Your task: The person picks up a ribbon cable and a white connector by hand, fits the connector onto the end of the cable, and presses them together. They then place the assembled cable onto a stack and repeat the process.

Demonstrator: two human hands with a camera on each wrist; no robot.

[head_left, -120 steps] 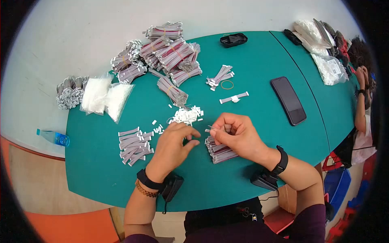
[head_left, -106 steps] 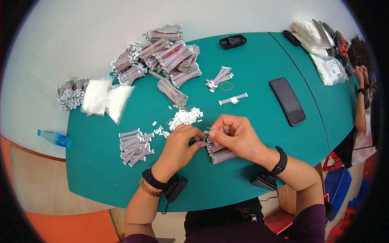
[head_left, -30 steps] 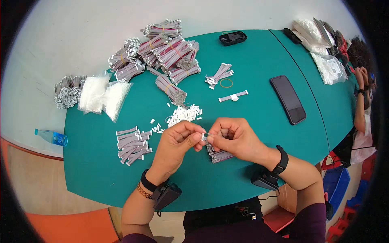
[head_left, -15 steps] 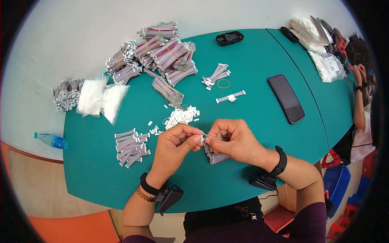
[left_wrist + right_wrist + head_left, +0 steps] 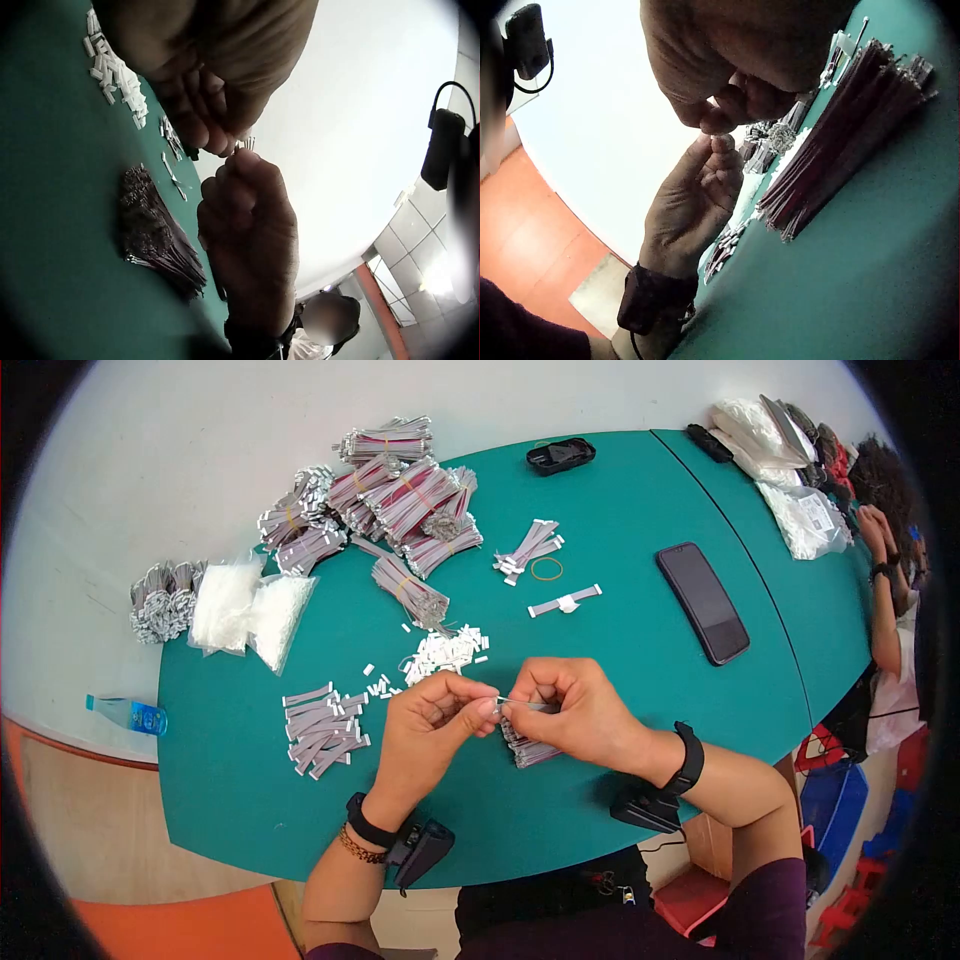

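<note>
Both hands meet above the table's near half. My left hand [image 5: 430,730] pinches a small white connector housing [image 5: 724,139] between thumb and forefinger, mostly covered by the fingertips. With its thumb and index finger, my right hand [image 5: 585,710] pinches a short grey ribbon cable [image 5: 535,707]; its wire ends [image 5: 250,142] show between the fingertips in the left wrist view. The cable's end is right at the housing. Under the right hand lies a thick bundle of ribbon cables [image 5: 530,751]. Just beyond the left hand spreads a heap of loose white connector housings [image 5: 445,650].
Cables with white ends [image 5: 325,730] lie left of the left hand. Banded cable bundles [image 5: 410,500] and bags of white parts [image 5: 225,605] stand at the back left. A phone [image 5: 703,603], a rubber band [image 5: 547,569] and a single cable [image 5: 565,601] lie to the right.
Four seconds ago the left hand was apart from the right, near the housings. It has since come to the right fingertips with a housing, which the fingers now cover more.
</note>
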